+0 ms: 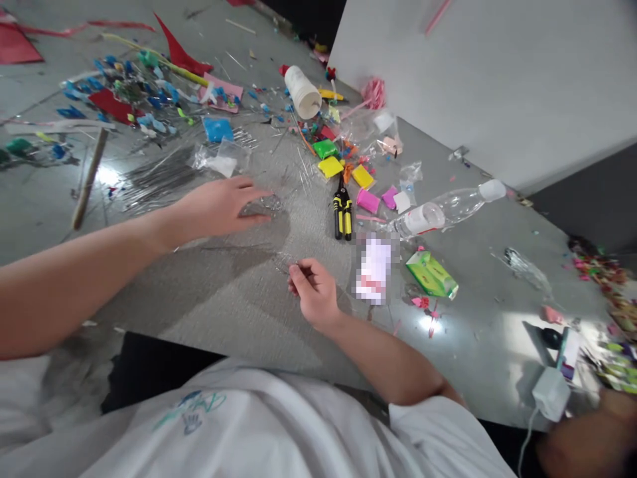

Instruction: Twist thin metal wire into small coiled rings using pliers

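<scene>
My right hand (316, 292) is closed in a pinch on a thin wire (283, 257), whose looped end shows beside the fingertips. From there a fine strand seems to run left across the grey table (239, 305). My left hand (219, 207) hovers to the left with thumb and fingers apart. Close to its fingertips lies a small tangle of thin wire (271, 203); I cannot tell whether they touch. Behind the left forearm spreads a pile of straight wires (159, 178). Yellow-and-black pliers (343, 211) rest beyond my right hand.
A pixelated phone-like object (374, 271), a green packet (432, 273) and a lying plastic bottle (442, 211) are at the right. Coloured clay packs (329, 166) and a white tub (302, 91) sit farther back. A wooden stick (90, 179) lies left. Another person's arm (592, 438) shows lower right.
</scene>
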`<state>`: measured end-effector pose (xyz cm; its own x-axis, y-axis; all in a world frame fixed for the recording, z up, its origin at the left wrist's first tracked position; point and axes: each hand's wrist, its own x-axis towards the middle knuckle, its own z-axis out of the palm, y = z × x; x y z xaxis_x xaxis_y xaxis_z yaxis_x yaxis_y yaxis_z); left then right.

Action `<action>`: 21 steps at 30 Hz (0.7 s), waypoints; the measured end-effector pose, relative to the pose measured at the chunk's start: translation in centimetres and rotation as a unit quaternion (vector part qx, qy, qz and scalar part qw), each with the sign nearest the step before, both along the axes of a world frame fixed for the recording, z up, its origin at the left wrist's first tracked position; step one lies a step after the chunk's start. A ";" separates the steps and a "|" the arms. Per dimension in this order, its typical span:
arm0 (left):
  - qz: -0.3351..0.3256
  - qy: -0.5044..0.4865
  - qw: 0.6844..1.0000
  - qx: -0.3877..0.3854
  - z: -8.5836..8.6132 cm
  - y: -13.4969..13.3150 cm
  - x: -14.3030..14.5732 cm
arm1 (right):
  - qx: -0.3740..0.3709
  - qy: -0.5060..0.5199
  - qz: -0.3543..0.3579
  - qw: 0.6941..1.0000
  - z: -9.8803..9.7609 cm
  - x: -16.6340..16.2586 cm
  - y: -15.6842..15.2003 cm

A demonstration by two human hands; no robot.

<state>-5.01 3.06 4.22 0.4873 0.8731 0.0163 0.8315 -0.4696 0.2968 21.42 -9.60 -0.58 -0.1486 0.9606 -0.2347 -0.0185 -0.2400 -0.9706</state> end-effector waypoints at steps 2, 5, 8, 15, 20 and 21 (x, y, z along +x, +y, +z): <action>0.018 0.058 0.998 0.004 0.7 1.6 1.6 | 0.004 -0.004 0.012 1.000 -0.1 0.1 0.1; 0.022 0.115 0.993 0.016 1.0 4.4 3.0 | 0.019 -0.016 0.031 0.999 -0.2 0.1 0.2; 0.046 0.128 0.991 -0.005 0.4 6.5 3.2 | 0.043 -0.029 0.046 0.998 -0.4 0.1 0.3; 0.024 0.077 0.996 -0.035 1.0 6.4 2.5 | 0.097 -0.064 0.063 0.991 -0.2 0.0 0.3; 0.023 0.105 0.994 -0.011 1.0 6.3 1.9 | 0.105 -0.058 0.068 0.990 0.2 -0.1 0.1; 0.028 0.104 0.994 -0.006 1.0 6.4 1.6 | 0.105 -0.060 0.070 0.990 0.3 -0.1 0.0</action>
